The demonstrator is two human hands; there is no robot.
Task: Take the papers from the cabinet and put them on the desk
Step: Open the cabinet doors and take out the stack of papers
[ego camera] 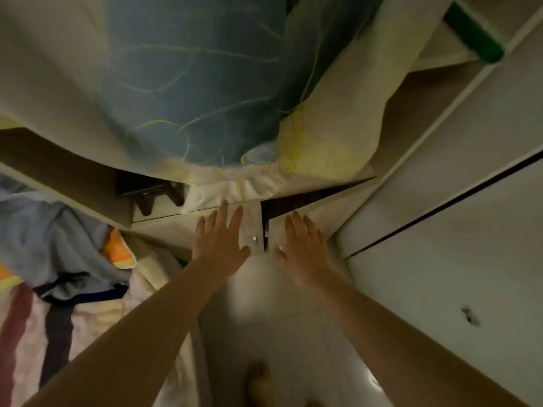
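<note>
Bare forearms reach away from the camera toward a pair of small white cabinet doors. Left hand (219, 236) lies flat on the left door (249, 227), fingers spread and extended, gripping nothing; its knob (254, 238) sits just right of the fingertips. Right hand (302, 245) rests likewise on the right door (296, 227), fingers spread, with a second knob (280, 247) beside the thumb. A dark gap shows between the doors and along the right door's far edge, so that door appears ajar. The papers are not visible; presumably they lie inside the cabinet. Bedding (235, 183) and a blue-and-yellow pillow (191, 83) bulge over the shelf edge directly beyond the doors. Risks, as judged: swinging doors could snag the overhanging fabric and drag it down; flat palms give no purchase for pulling; dim light and motion blur could hide loose sheets, which might spill out. A bare foot (258, 380) stands below.
</note>
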